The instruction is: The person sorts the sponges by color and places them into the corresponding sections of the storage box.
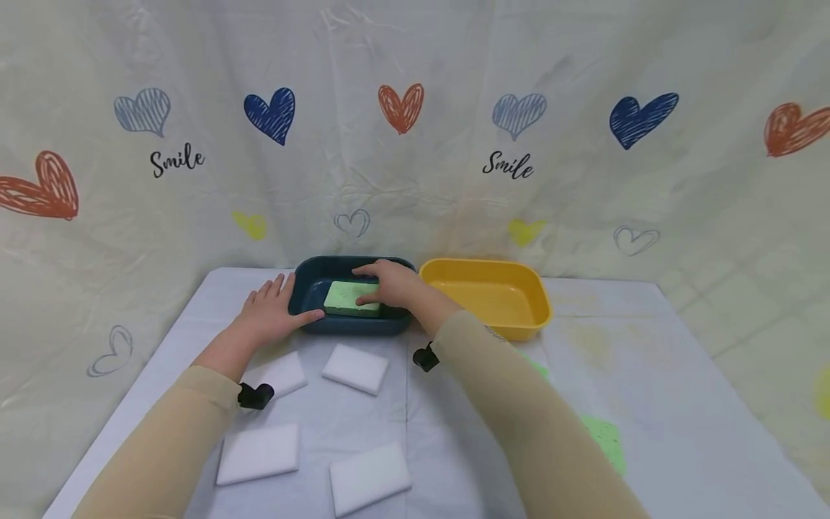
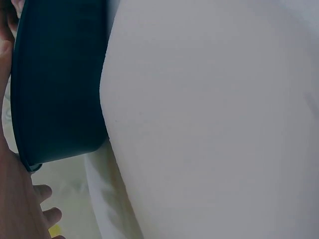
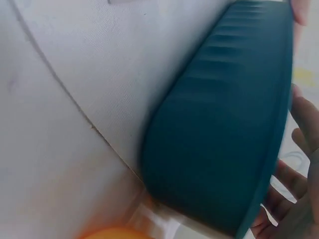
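A dark teal basin (image 1: 353, 328) stands at the back of the table with a light green sponge (image 1: 344, 295) lying inside. My left hand (image 1: 269, 313) rests at the basin's left end, fingers spread outside it and thumb reaching over the front rim. In the left wrist view the basin's side wall (image 2: 60, 89) fills the upper left. Over the basin's right part is my right hand (image 1: 395, 285), fingers loosely extended; its thumb lies at the sponge's right part. The right wrist view shows spread fingers (image 3: 289, 179) at the rim, but not the sponge.
To the right of the teal basin stands a yellow basin (image 1: 493, 335). Several white foam blocks (image 1: 355, 369) lie on the white table at front left. Green sponges (image 1: 604, 441) show partly behind my right sleeve. A curtain printed with hearts (image 1: 402, 108) hangs behind.
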`<state>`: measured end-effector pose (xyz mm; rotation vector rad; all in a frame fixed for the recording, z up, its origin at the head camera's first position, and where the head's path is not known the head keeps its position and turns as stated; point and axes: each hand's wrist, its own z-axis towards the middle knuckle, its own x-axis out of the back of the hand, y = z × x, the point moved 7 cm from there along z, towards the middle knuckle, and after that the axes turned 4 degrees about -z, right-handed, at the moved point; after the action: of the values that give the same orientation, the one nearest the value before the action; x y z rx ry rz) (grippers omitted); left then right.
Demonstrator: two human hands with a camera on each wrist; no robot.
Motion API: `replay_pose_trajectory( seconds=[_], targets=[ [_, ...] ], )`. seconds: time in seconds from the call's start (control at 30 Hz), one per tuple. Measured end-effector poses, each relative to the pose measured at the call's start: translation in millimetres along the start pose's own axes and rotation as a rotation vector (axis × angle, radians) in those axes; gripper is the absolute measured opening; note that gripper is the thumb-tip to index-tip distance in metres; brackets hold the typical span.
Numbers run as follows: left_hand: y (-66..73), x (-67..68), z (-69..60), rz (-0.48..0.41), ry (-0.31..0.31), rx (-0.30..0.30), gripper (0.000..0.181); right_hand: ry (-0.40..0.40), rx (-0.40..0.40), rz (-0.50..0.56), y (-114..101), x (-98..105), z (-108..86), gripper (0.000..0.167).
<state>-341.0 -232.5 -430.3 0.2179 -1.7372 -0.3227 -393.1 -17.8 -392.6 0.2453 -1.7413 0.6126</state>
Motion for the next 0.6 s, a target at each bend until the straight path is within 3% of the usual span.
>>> replay_pose_trajectory(
  seconds=[0.33, 0.6],
  targets=[
    [2.3, 0.8, -2.2, 0.005, -0.013, -0.002, 0.126, 0.072, 0.019, 0.140, 13.3, 20.3, -36.8, 0.068],
    [2.7, 0.8, -1.6, 0.002, -0.014, -0.016, 0.126, 0.100, 0.025, 0.145, 28.4, 36.2, -78.9, 0.069]
  ],
)
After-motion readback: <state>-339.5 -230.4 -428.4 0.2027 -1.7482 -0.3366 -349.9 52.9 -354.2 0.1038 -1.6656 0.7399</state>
